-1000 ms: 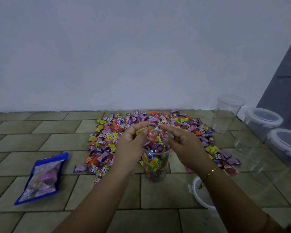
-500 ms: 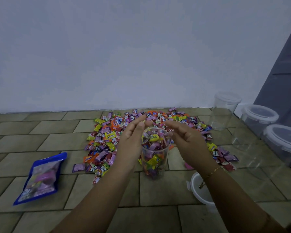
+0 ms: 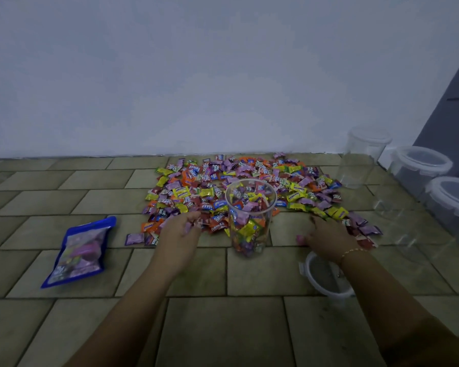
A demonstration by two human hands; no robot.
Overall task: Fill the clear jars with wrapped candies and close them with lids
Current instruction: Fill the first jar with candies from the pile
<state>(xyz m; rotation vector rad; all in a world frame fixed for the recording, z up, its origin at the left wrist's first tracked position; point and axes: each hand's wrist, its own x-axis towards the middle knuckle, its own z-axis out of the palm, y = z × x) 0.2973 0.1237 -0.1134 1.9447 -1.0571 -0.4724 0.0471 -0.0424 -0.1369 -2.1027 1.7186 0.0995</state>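
Both hands lowered from above jar mouth to floor level. Left hand (image 3: 179, 231) at near left edge of wrapped candies (image 3: 239, 189), fingers curled around several pieces. Right hand (image 3: 326, 235) on near right edge of pile, fingers spread over candies; grip cannot be determined. Clear jar (image 3: 250, 217) upright on tiled floor (image 3: 223, 332) between hands, nearly full, uncovered. White lid (image 3: 326, 278) near right wrist. Lidded empty jars (image 3: 362, 160) far right. Blue candy bag (image 3: 81, 251) left.
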